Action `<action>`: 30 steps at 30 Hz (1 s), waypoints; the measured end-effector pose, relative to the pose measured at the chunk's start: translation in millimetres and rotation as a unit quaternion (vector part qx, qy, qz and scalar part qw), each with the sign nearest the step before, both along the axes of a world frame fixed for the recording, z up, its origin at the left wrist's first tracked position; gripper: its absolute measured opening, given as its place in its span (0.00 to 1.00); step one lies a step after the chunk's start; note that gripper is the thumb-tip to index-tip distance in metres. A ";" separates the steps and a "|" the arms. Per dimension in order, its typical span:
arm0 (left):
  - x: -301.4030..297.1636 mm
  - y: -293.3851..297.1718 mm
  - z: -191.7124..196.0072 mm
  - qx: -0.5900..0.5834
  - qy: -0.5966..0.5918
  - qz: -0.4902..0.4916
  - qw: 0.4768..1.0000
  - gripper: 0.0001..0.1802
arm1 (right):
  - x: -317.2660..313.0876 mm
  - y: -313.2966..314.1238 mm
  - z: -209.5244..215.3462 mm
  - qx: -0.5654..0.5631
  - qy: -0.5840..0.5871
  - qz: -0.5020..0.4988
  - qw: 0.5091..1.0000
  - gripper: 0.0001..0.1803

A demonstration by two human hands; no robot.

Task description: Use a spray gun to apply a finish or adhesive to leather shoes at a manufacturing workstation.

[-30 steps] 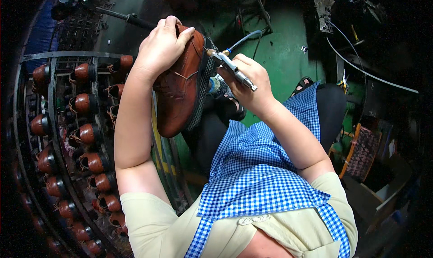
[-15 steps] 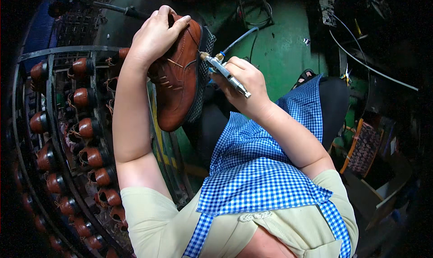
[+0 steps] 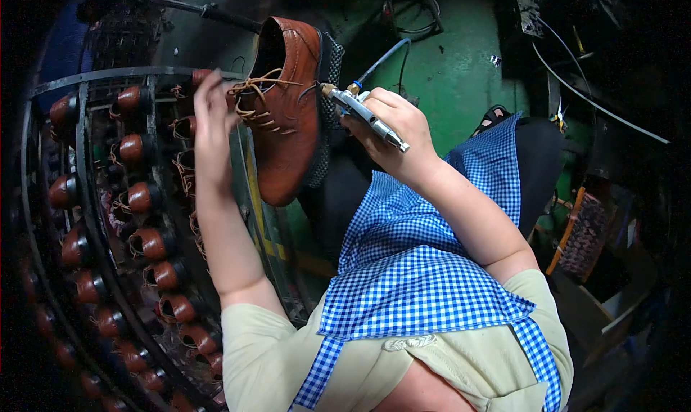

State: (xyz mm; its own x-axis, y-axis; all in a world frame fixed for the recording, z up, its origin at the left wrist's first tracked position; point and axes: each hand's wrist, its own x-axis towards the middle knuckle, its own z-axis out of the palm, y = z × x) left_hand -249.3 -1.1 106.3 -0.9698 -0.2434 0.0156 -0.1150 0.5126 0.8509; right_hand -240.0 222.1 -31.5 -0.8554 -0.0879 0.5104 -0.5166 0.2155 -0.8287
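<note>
A brown leather lace-up shoe (image 3: 286, 156) stands in front of me, toe toward me, its opening and tan laces (image 3: 260, 88) showing. My right hand (image 3: 403, 127) is closed around a silver spray gun (image 3: 368, 118) with a brass-coloured nozzle. That nozzle points at the shoe's right side, close to the dark sole edge. To the left of the shoe is my left hand (image 3: 213, 120), blurred, its fingers stretched out and apart. It is near the lace ends; whether it touches them I cannot tell. What bears the shoe is mostly hidden beneath it.
A metal rack (image 3: 85, 160) with several rows of brown shoes (image 3: 137, 150) fills the left side. A pale blue hose (image 3: 381, 60) rises from the spray gun. A dark rod (image 3: 205, 11) reaches toward the shoe's heel. Green floor (image 3: 461, 73) lies beyond.
My left hand has let go of the shoe's heel opening and moved down and left beside the laces. The shoe now shows its opening and laces more. The spray gun has shifted only slightly.
</note>
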 end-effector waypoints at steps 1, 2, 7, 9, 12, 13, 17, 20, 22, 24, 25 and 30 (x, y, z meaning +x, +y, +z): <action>22.4 -11.0 -7.5 -0.001 -0.009 0.022 1.000 0.23 | -1.3 -0.4 -0.6 0.000 -0.002 0.008 1.000 0.08; 46.4 -28.8 -17.3 -0.011 -0.005 -0.007 1.000 0.21 | -2.7 0.0 0.4 -0.003 -0.002 0.008 1.000 0.08; 107.4 -17.5 -9.4 -0.063 -0.067 -0.070 0.993 0.20 | -7.8 6.7 0.4 -0.011 0.014 0.035 0.999 0.08; 112.0 -16.7 -11.5 -0.060 -0.044 -0.086 0.993 0.19 | -6.4 5.6 0.8 -0.010 0.016 0.035 0.999 0.08; 113.0 -12.2 -6.0 -0.102 -0.053 -0.113 0.987 0.16 | -2.4 4.5 0.4 0.003 -0.008 0.033 0.999 0.10; 113.9 -12.6 -5.6 -0.103 -0.055 -0.112 0.987 0.16 | -1.0 2.8 0.1 -0.002 -0.010 0.034 0.999 0.10; 117.3 -12.4 -5.3 -0.108 -0.068 -0.111 0.986 0.16 | 6.3 2.7 0.6 -0.020 -0.018 0.056 0.998 0.09; 118.4 -10.0 -4.6 -0.100 -0.072 -0.111 0.986 0.16 | 8.9 4.9 -0.4 -0.023 -0.022 0.069 0.997 0.09; 118.3 -7.8 -2.8 -0.095 -0.077 -0.114 0.986 0.17 | 10.3 7.2 0.4 -0.030 -0.019 0.074 0.997 0.10; 118.2 -5.5 -1.0 -0.105 -0.084 -0.118 0.984 0.18 | 11.6 10.1 2.2 -0.037 -0.017 0.080 0.996 0.10; 118.5 -5.7 -0.9 -0.105 -0.086 -0.118 0.984 0.18 | 12.7 11.6 3.7 -0.040 -0.017 0.084 0.996 0.10; 119.3 -4.9 0.0 -0.136 -0.077 -0.160 0.975 0.22 | 17.8 17.7 0.9 -0.043 -0.035 0.104 0.993 0.12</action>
State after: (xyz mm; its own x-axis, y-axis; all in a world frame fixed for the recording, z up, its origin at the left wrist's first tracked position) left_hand -130.1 -6.0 106.3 -0.9915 0.0639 -0.1135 -0.0279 0.7470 0.6642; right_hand -222.2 239.9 -30.6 -0.8565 -0.2257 0.4642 -0.4836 0.0366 -0.8745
